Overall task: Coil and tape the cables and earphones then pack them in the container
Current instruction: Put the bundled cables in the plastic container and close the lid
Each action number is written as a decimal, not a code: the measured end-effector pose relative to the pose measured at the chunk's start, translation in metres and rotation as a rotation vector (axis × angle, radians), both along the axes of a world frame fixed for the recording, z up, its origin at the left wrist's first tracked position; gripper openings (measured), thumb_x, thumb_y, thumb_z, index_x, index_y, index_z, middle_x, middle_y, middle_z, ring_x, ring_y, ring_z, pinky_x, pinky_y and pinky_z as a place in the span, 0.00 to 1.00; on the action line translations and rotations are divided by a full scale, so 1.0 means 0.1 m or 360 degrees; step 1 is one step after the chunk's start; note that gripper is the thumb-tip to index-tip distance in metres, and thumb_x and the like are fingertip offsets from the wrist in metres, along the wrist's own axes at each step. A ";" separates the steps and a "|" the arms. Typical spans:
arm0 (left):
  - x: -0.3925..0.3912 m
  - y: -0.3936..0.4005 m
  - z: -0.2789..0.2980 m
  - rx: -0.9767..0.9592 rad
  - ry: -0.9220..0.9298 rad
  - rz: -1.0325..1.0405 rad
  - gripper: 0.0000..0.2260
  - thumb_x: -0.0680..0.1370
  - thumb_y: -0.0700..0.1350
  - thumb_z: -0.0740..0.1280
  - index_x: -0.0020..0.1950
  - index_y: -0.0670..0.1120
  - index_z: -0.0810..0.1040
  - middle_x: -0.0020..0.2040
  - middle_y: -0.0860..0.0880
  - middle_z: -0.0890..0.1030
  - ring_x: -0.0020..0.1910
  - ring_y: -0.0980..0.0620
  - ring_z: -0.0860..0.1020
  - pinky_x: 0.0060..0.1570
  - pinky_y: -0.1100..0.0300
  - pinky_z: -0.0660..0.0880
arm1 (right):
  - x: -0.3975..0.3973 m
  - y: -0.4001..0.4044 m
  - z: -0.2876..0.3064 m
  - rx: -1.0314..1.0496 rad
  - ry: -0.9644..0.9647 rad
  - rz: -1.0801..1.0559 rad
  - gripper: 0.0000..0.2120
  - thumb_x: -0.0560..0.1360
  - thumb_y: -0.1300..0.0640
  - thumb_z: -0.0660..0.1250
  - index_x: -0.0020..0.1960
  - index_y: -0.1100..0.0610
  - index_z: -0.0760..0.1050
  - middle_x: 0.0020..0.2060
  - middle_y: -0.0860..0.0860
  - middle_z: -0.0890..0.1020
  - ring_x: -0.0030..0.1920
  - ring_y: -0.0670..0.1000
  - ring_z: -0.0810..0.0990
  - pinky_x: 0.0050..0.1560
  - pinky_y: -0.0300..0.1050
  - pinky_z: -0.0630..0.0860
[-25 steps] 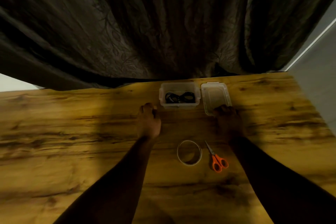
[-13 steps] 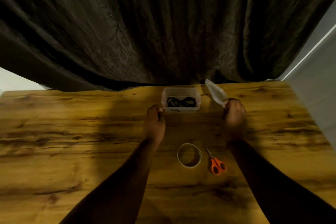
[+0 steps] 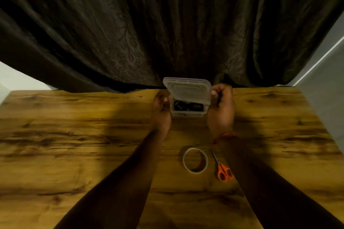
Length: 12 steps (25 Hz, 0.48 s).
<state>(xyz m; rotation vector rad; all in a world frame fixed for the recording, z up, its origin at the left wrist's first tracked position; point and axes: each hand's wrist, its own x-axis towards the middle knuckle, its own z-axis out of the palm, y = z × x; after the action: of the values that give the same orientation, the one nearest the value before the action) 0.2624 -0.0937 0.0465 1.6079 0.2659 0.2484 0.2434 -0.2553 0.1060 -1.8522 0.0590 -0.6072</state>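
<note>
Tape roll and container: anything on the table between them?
Head view: only bare wooden table between the tape roll and the container; scissors lie beside the roll.

Two bare forearms, no sleeves. Thin red-orange thread band (image 3: 224, 135) round the right wrist, below the right hand (image 3: 221, 109).

Your tilted clear lid (image 3: 188, 90) hides the rear of the container (image 3: 187, 111), so the dark coiled cables (image 3: 188, 106) inside show only in part, too small to tell apart. Your left hand (image 3: 161, 112) has its fingertips out of sight behind the container's left wall. Both forearms are cut off by the bottom edge of the frame. The curtain (image 3: 167, 24) runs past the top edge.
</note>
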 end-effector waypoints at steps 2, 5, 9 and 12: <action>0.04 0.03 0.01 -0.0029 -0.0028 0.0051 0.09 0.82 0.49 0.61 0.57 0.63 0.73 0.51 0.60 0.80 0.48 0.64 0.80 0.42 0.67 0.76 | 0.09 0.01 -0.02 0.0123 0.0116 -0.0020 0.06 0.81 0.60 0.58 0.54 0.51 0.72 0.43 0.40 0.75 0.45 0.41 0.75 0.45 0.34 0.73; 0.09 0.07 0.01 0.0202 0.0048 0.0131 0.09 0.79 0.54 0.63 0.59 0.60 0.73 0.47 0.60 0.80 0.47 0.58 0.80 0.40 0.58 0.77 | 0.27 -0.05 -0.08 0.0098 0.0359 -0.0060 0.11 0.78 0.64 0.59 0.57 0.56 0.76 0.45 0.44 0.78 0.46 0.48 0.76 0.49 0.44 0.76; 0.24 0.11 -0.13 0.0585 0.0202 0.0141 0.14 0.80 0.53 0.62 0.63 0.50 0.75 0.49 0.52 0.81 0.45 0.52 0.80 0.35 0.61 0.73 | 0.51 -0.08 -0.28 0.0053 0.0653 -0.0039 0.11 0.79 0.61 0.57 0.54 0.56 0.79 0.58 0.61 0.79 0.58 0.59 0.77 0.62 0.49 0.72; 0.41 0.12 -0.23 0.0881 0.0298 0.0107 0.14 0.80 0.49 0.63 0.62 0.44 0.78 0.54 0.43 0.83 0.50 0.44 0.81 0.47 0.51 0.78 | 0.60 -0.09 -0.51 -0.0047 0.0790 -0.0154 0.15 0.79 0.57 0.55 0.55 0.64 0.77 0.59 0.64 0.77 0.58 0.63 0.76 0.58 0.47 0.68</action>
<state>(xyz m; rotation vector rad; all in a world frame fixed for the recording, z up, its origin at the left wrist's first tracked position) 0.3035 -0.0816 0.0240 2.1778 0.4212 0.2350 0.3031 -0.2647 0.0555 -1.9991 0.4710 -0.2013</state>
